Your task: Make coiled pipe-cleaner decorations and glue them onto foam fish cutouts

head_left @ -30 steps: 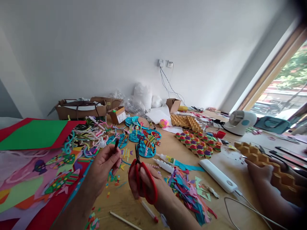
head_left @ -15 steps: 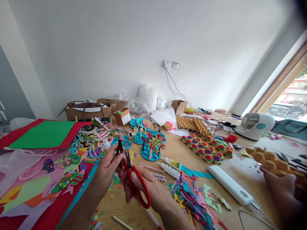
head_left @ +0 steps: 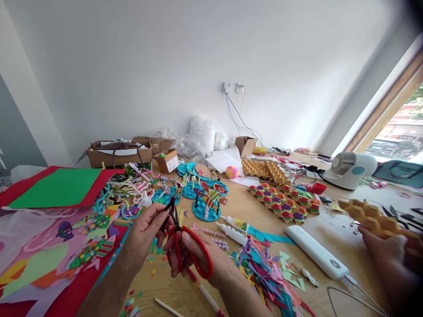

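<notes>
My right hand (head_left: 216, 266) is closed round a pair of red-handled scissors (head_left: 209, 263), with their blades pointing up and away. My left hand (head_left: 142, 235) pinches a small dark brownish piece (head_left: 172, 203), whose material I cannot make out. The blades are slightly apart and meet this piece, close to my left fingertips. Behind the hands are blue-painted round bases (head_left: 198, 212) with striped paper fish on them. White glue bottles (head_left: 234, 233) lie just beyond my right hand.
Cut paper strips (head_left: 264, 277) are heaped on the right, beside a white elongated device (head_left: 315, 253). Coloured sheets (head_left: 56, 187) cover the left. Painted egg-carton cups (head_left: 284, 201) stand farther back. At right, another person's hand (head_left: 385, 251) holds an egg carton (head_left: 373, 218).
The scissors have opened a little, their handles spreading, and their blades now meet the dark piece. That piece has tilted rightward in my left fingers. The view has shifted slightly.
</notes>
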`<move>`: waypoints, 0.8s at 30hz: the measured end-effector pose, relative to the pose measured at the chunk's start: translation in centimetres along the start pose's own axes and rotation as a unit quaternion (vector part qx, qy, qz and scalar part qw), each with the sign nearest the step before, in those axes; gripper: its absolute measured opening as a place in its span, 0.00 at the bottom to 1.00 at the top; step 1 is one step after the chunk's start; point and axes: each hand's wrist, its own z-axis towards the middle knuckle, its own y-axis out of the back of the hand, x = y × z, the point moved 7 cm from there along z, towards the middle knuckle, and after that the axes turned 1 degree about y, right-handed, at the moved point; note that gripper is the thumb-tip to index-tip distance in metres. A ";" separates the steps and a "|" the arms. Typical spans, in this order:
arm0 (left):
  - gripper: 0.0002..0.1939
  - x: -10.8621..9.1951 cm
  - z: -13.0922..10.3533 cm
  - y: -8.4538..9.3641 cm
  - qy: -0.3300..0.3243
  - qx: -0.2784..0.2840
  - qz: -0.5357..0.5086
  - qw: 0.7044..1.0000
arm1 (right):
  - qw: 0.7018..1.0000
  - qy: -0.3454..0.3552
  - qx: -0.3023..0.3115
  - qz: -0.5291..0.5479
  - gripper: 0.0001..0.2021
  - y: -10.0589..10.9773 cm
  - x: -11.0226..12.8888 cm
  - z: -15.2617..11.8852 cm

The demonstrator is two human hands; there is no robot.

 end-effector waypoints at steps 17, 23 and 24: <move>0.10 -1.0 -0.6 -0.6 -0.068 -0.022 0.179 0.981 | 0.996 0.016 -0.077 0.032 0.23 0.5 1.2 -0.4; 0.09 -1.8 -1.0 -0.8 -0.122 -0.010 0.239 0.963 | 0.993 0.043 -0.096 0.054 0.21 1.4 1.4 -0.5; 0.09 -2.0 -1.1 -0.7 -0.129 -0.013 0.240 0.962 | 0.992 0.044 -0.092 0.069 0.21 1.3 1.4 -0.5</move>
